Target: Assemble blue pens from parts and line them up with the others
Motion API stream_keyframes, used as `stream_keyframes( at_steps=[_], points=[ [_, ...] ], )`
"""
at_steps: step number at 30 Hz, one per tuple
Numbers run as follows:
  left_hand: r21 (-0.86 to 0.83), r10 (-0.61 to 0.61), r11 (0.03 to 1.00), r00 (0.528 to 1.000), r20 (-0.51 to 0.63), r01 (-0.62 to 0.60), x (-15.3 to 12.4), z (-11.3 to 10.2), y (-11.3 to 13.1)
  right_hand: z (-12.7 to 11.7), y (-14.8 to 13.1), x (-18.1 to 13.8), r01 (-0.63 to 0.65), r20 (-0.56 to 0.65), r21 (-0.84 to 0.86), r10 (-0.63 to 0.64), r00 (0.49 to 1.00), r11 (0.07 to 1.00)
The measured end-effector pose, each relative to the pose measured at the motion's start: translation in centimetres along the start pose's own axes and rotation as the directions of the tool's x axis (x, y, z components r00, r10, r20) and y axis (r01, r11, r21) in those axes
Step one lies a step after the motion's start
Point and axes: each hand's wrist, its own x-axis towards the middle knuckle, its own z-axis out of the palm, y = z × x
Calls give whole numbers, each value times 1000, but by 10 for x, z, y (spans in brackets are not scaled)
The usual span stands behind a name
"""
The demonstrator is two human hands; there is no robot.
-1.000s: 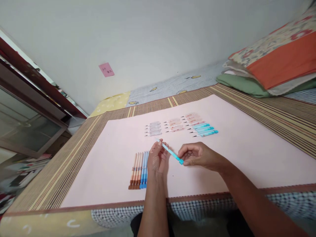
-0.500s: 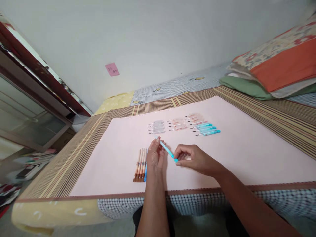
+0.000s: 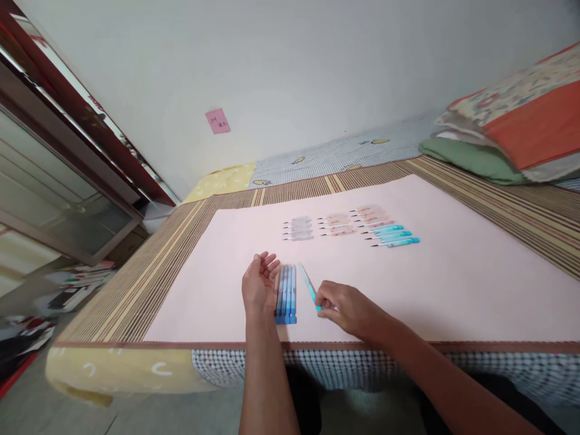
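Observation:
My right hand pinches the lower end of a turquoise pen, whose pale end points away from me, slightly above or on the pink sheet. My left hand is empty, its fingers apart and half curled. It hovers by a row of blue pens lying side by side, and mostly covers the brown pens to their left. Farther back lie several slim pen pieces with dark tips: a greyish group, a pale orange group and a turquoise group at the right.
The pink sheet lies on a striped mat on a bed. Folded bedding is stacked at the back right. A pink note is stuck on the wall. A glass-panelled cabinet stands at the left.
My left hand has let go of the turquoise pen and moved left. The right hand now holds it alone, beside the blue pens, which have come into view. The camera view has shifted slightly.

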Motion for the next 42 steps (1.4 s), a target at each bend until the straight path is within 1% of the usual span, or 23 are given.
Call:
stream_keyframes(
  at_steps=[3,6,9,13,19,26,35,42],
  points=[
    [-114,-77,991,995,-60,70,1,-3,3,20,1,1,23,46,-112,-17,999,993],
    [-162,-107,982,991,-82,92,3,-7,5,37,1,2,34,35,-179,-29,999,983],
    [-177,-123,979,988,-91,105,6,-12,7,48,1,2,60,6,-198,-60,998,978],
    [-186,-137,976,986,-96,118,7,-18,10,56,2,3,108,-7,-200,-111,994,974],
    [-200,-152,971,984,-98,130,4,-17,13,61,2,5,138,-7,-205,-143,990,969],
    [-213,-172,966,981,-95,149,4,-17,13,61,-1,5,128,21,-217,-126,992,968],
    [-182,-162,973,983,-88,144,8,-20,8,59,-2,4,112,0,-133,-113,994,985],
    [-200,-184,966,979,-87,163,5,-15,7,58,-2,3,123,-3,-113,-124,992,986]
  ],
)
